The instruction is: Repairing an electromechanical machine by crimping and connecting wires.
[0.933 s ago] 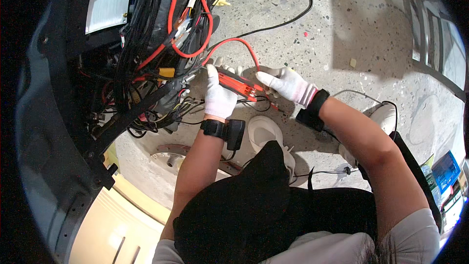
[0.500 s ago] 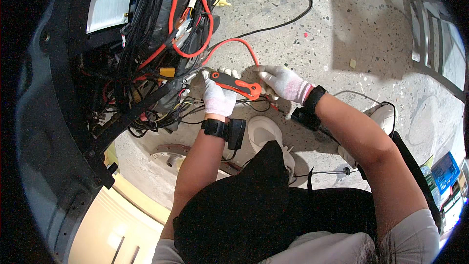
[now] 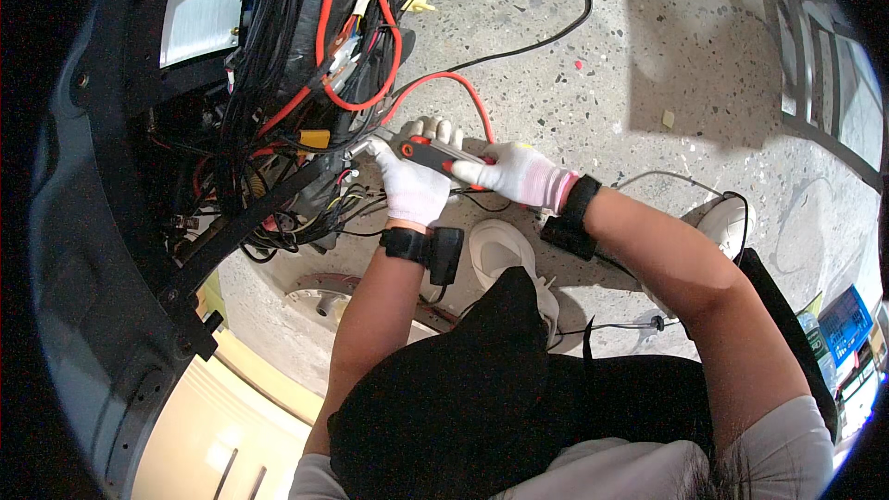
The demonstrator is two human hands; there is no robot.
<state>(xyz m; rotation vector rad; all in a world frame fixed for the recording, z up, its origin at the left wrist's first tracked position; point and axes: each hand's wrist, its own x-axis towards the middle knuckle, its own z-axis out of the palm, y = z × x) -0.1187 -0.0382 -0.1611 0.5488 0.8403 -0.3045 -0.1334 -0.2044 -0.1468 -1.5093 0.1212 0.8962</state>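
Observation:
My left hand (image 3: 414, 187), in a white glove, is closed around the head end of a grey-and-orange hand tool (image 3: 431, 156), with its fingers showing beyond the far side. From the right, my right hand (image 3: 526, 174), gloved too, closes over the tool's other end and covers much of it. The tool slants between the two hands, and its exact kind is not plain. A red cable (image 3: 460, 81) arches out of the wiring and drops behind my right hand, where its end is hidden. Whether either hand touches this cable I cannot tell.
A thick bundle of black wires (image 3: 282, 65) with connectors fills the upper left, inside a dark metal frame (image 3: 102, 176). One black cable with a lug (image 3: 546, 40) lies across the speckled floor (image 3: 685, 56). Below left is a cream panel (image 3: 213, 435). Grey metal rails (image 3: 810, 65) stand at right.
My right hand has moved left from the red cable onto the tool's end. The tool has shifted slightly down-left under it, and my left hand has turned a little.

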